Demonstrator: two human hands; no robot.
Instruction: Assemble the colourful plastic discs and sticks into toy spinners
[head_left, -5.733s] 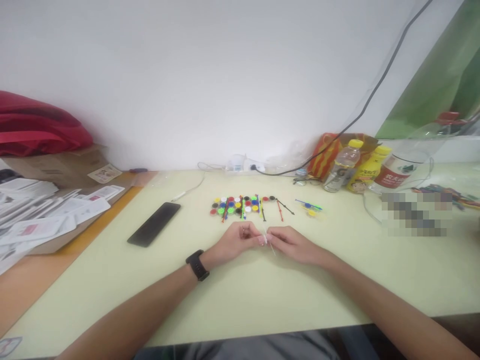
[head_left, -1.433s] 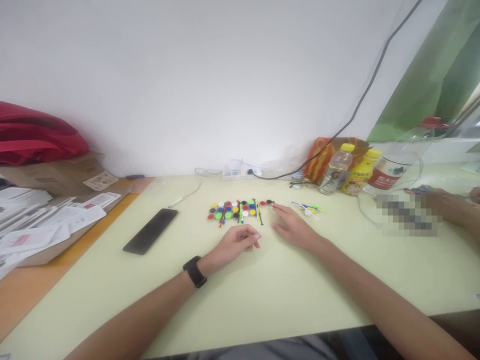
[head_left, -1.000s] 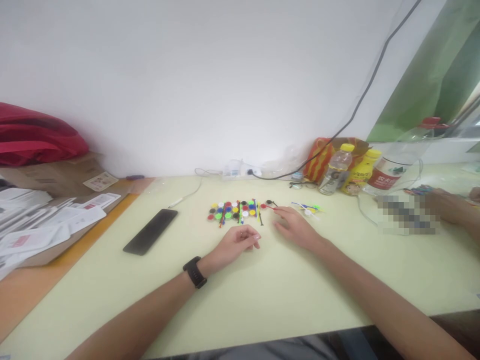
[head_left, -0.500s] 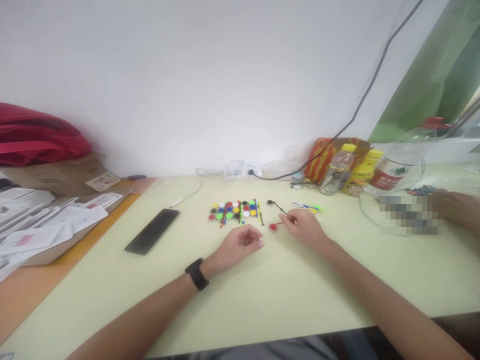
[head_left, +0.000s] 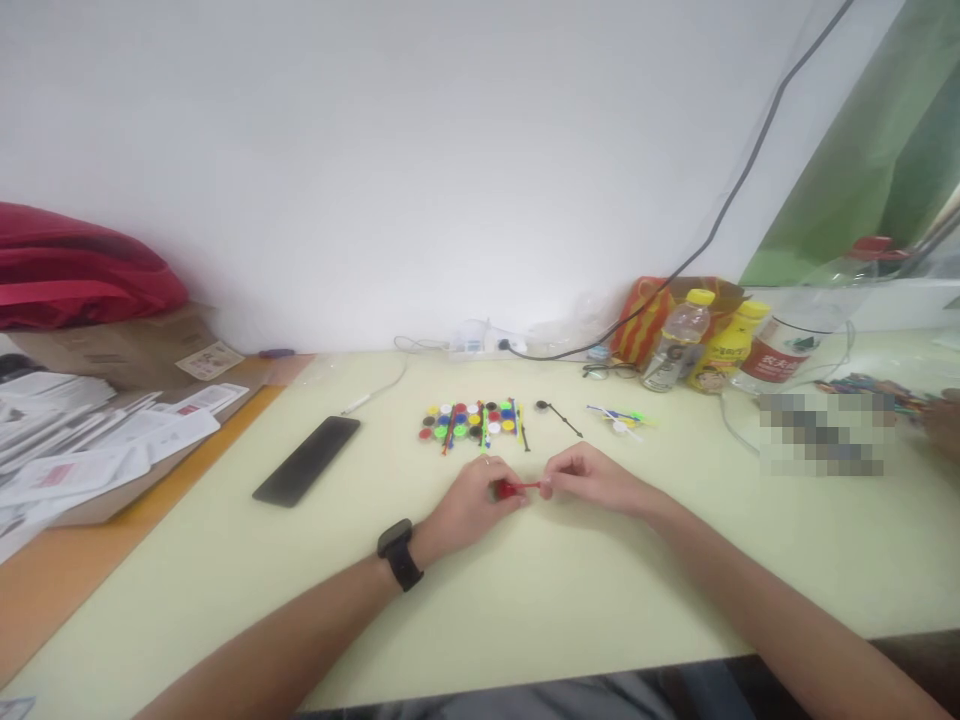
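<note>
Above the table, a thin red plastic stick with a round disc end [head_left: 531, 485] stretches between my two hands. My left hand [head_left: 474, 500], with a black watch on its wrist, is closed around the disc end. My right hand [head_left: 592, 478] pinches the other end of the stick. Beyond my hands lie rows of coloured discs [head_left: 473, 420] with several thin sticks across them. A black stick with a round end [head_left: 561, 416] lies to the right of these. Farther right is a small pile of blue, white and yellow-green sticks [head_left: 621, 418].
A black phone [head_left: 307, 460] lies on the left, near papers [head_left: 90, 455] and a cardboard box [head_left: 112, 355]. Bottles [head_left: 679, 340] stand at the back right. At the right edge, another person's hand [head_left: 941, 425] is beside a heap of coloured sticks [head_left: 874, 392].
My right hand has brought the red stick left and toward me, off the table. My left hand has closed on its disc end. The black stick stays on the table.
</note>
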